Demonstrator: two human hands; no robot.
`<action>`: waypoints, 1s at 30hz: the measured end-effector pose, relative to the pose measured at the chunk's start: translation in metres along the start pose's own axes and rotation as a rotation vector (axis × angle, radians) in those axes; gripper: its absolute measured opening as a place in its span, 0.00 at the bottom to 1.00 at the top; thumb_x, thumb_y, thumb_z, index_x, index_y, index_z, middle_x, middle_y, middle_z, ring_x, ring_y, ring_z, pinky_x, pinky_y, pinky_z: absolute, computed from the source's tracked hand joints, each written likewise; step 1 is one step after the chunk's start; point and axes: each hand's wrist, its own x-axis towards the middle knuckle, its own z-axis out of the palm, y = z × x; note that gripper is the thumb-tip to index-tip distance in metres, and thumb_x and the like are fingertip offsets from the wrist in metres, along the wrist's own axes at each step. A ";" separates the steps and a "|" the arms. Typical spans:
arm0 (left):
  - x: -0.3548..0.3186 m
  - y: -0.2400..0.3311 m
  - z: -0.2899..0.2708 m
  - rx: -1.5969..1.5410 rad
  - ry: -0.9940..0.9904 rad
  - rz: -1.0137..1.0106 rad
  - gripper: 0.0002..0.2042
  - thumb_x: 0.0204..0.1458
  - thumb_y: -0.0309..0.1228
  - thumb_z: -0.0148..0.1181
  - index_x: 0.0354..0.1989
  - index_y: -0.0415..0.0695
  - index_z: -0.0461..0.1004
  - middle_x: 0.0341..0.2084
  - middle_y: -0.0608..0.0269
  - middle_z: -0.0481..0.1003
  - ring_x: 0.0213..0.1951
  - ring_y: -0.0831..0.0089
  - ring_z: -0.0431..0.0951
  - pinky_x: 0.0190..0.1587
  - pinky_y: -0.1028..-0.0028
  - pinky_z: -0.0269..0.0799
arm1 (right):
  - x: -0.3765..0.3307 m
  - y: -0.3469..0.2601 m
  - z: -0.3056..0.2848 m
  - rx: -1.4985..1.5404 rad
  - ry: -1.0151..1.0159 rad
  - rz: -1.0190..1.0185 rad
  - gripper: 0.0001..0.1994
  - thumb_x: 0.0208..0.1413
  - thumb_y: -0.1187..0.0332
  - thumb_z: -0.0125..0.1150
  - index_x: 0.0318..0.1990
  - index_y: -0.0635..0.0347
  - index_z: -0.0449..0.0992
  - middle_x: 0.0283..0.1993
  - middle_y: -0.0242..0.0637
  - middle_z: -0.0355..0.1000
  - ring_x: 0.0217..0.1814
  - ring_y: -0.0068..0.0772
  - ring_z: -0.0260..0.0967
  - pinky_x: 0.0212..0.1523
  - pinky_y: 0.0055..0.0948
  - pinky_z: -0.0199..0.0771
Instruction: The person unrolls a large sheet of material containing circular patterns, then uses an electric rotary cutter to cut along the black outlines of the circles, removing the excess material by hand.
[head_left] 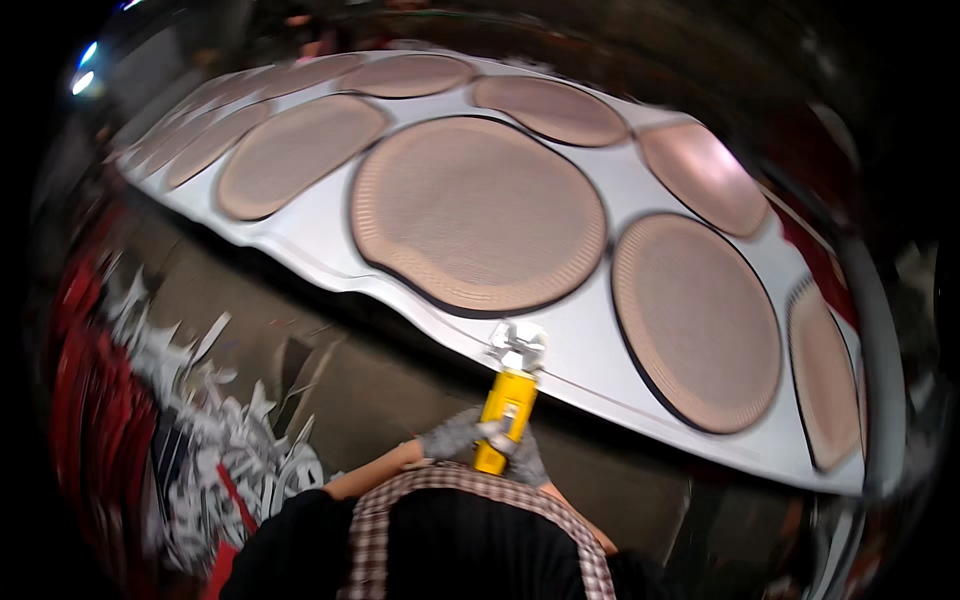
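head view. landmark: the large beige oval pad with a ribbed border and dark edge (480,215), lying flat on the white, smooth surface (400,310).

tool position: the yellow handheld power tool with a shiny metal head (507,410) is on the near side of the large oval pad, its head just beside the pad's near edge and over the surface's rim. contact between head and surface cannot be confirmed; the head is blurred.

hands: the left hand in a grey fabric glove (450,434) is closed around the tool body. the right hand in a matching grey glove (527,462) lies against the body's right side; its finger wrap is hidden, so its closure cannot be told.

surroundings: a second beige oval pad (697,320) is right of the landmark. a heap of white strip-like scraps (225,460) is on the floor, nearer and left of it.

handling: the tool is probably rigid and fairly heavy, with the casing offering the firmest hold. grip the yellow body; keep fingers off the metal head.
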 end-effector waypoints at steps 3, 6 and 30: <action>0.001 -0.010 -0.013 0.098 -0.002 -0.017 0.27 0.56 0.46 0.48 0.60 0.41 0.59 0.51 0.58 0.67 0.53 0.69 0.66 0.56 0.69 0.60 | -0.004 -0.011 0.004 0.043 0.034 0.022 0.27 0.41 0.61 0.69 0.48 0.60 0.65 0.38 0.35 0.68 0.39 0.29 0.68 0.40 0.28 0.71; 0.003 -0.002 -0.020 0.036 -0.042 -0.011 0.30 0.56 0.48 0.49 0.61 0.40 0.57 0.53 0.57 0.66 0.53 0.69 0.66 0.56 0.70 0.60 | -0.003 -0.020 0.007 0.027 0.043 -0.009 0.29 0.40 0.58 0.70 0.49 0.61 0.65 0.37 0.36 0.69 0.39 0.31 0.69 0.40 0.29 0.73; -0.047 -0.075 -0.145 -0.300 0.674 0.005 0.17 0.56 0.36 0.53 0.52 0.45 0.69 0.38 0.66 0.74 0.35 0.81 0.73 0.33 0.81 0.68 | -0.008 0.011 -0.010 0.039 0.289 -0.111 0.37 0.34 0.66 0.70 0.54 0.58 0.57 0.37 0.40 0.66 0.34 0.36 0.70 0.37 0.35 0.76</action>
